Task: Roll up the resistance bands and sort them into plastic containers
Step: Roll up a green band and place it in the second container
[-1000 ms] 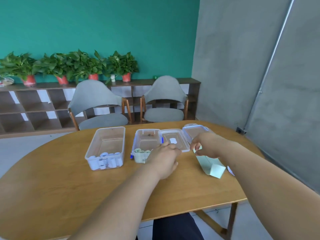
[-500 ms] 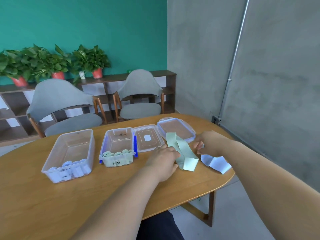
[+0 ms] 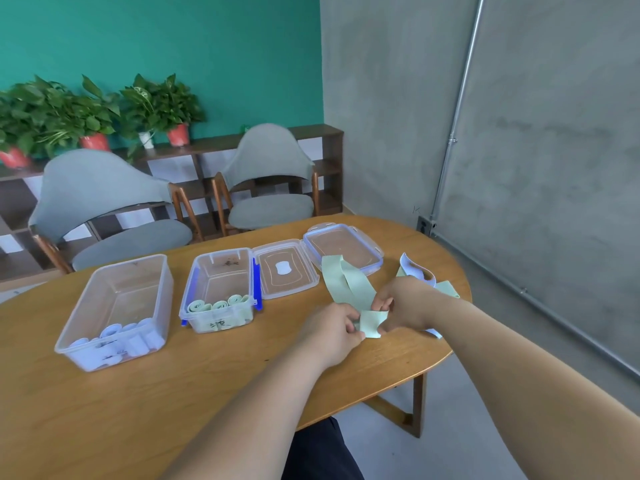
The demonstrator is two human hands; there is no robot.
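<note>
A pale green resistance band (image 3: 341, 282) lies flat on the wooden table (image 3: 145, 403), its far end resting on a lid. My left hand (image 3: 334, 332) and my right hand (image 3: 403, 304) both pinch its near end, which is folded over between the fingers. The larger clear container (image 3: 119, 310) at the left holds several white-blue rolls. The smaller container with blue clips (image 3: 221, 289) holds green rolls. A white-blue band (image 3: 414, 270) and another green band (image 3: 448, 289) lie behind my right hand, partly hidden.
Two clear lids lie open on the table: one (image 3: 285, 270) beside the smaller container, another (image 3: 344, 245) further right. The table edge curves close to the right of my hands. Two grey chairs (image 3: 270, 181) stand behind the table, before a shelf with potted plants.
The view has swung right. The green band, lifted a second ago, now lies stretched on the table, and both hands have come together on its near end, folding it.
</note>
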